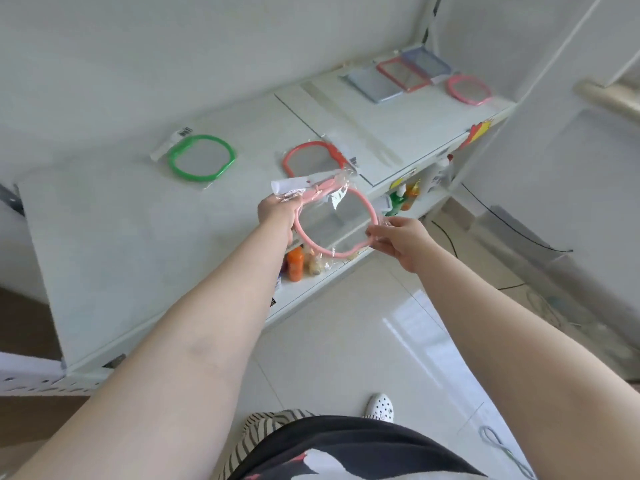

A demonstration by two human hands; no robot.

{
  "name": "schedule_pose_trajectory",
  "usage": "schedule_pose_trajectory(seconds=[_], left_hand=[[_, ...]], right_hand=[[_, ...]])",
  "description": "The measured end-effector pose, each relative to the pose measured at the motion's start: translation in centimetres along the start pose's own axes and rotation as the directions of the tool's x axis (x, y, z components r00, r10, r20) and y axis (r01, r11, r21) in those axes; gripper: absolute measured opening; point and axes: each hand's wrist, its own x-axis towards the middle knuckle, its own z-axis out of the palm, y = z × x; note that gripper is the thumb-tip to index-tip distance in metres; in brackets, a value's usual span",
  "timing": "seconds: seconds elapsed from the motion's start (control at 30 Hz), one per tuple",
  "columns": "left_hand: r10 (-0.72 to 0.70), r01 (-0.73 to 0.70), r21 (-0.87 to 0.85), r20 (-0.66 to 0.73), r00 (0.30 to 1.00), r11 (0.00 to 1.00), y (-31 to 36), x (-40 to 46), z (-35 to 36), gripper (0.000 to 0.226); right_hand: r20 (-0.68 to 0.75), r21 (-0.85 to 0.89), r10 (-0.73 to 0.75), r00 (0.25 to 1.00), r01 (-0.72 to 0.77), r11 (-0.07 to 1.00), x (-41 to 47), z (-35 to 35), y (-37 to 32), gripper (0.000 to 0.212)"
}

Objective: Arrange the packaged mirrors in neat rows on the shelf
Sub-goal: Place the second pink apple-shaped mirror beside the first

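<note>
- At frame centre, above the shelf (114, 244) front edge: pink packaged mirror (334, 221), held in the air.
- Left hand (277, 214) curled round its handle end; right hand (398, 237) pinching the opposite rim.
- On the shelf top beyond: green mirror (202, 156) centre-left, red mirror (313, 157) just right of it.
- Upper right: four more mirrors (415, 76), clustered.

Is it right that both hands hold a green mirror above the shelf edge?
Not quite: the mirror held by the left hand and right hand is pink. The green mirror lies on the shelf, as the head view shows.
</note>
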Motion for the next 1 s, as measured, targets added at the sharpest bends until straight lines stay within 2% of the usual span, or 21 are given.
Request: schedule_pose_trajectory(seconds=[0.13, 0.2, 0.27, 0.4, 0.47, 0.57, 0.7, 0.87, 1.0], left_hand=[[-0.022, 0.02, 0.07, 0.02, 1.0, 0.997, -1.1, -1.0, 8.0, 0.007], [-0.008, 0.005, 0.104, 0.023, 1.0, 0.995, -1.6, -1.2, 12.1, 0.009], [-0.015, 0.011, 0.149, 0.027, 1.0, 0.989, -2.4, -1.6, 15.6, 0.015], [-0.031, 0.027, 0.2, 0.016, 0.999, 0.979, -2.9, -2.1, 21.2, 0.028], [-0.03, 0.028, 0.216, 0.008, 1.0, 0.976, -2.6, -1.7, 23.5, 0.038], [0.009, -0.01, 0.246, 0.005, 1.0, 0.969, -1.6, -0.7, 26.6, 0.036], [0.001, -0.008, 0.254, 0.027, 1.0, 0.967, 0.0, 1.8, 30.7, 0.05], [0.056, -0.077, 0.267, 0.086, 0.995, 0.961, 2.8, 5.7, 36.3, 0.027], [0.046, -0.076, 0.291, 0.11, 0.993, 0.954, 5.0, 8.4, 40.2, 0.018]], right_hand=[[-0.076, -0.014, 0.011, 0.997, -0.012, 1.0, 2.0, -7.8, -0.6, 0.035], [-0.119, -0.011, 0.009, 0.993, -0.011, 1.0, 3.2, -11.5, -0.9, 0.042], [-0.152, -0.011, 0.009, 0.988, -0.01, 1.0, 4.0, -14.9, -1.1, 0.048], [-0.196, -0.012, 0.004, 0.981, -0.006, 1.0, 5.6, -19.8, -1.5, 0.046], [-0.211, -0.011, 0.014, 0.977, -0.016, 1.0, 6.7, -21.4, -1.8, 0.047], [-0.238, 0.017, 0.019, 0.971, -0.016, 1.0, 8.8, -23.2, -2.3, 0.046], [-0.259, 0.02, 0.035, 0.965, -0.03, 0.999, 12.1, -25.0, -4.1, 0.05], [-0.329, 0.009, 0.021, 0.944, -0.019, 1.0, 16.9, -27.2, -8.0, 0.04], [-0.381, -0.031, 0.0, 0.924, -0.012, 0.999, 20.2, -28.9, -10.4, 0.017]])
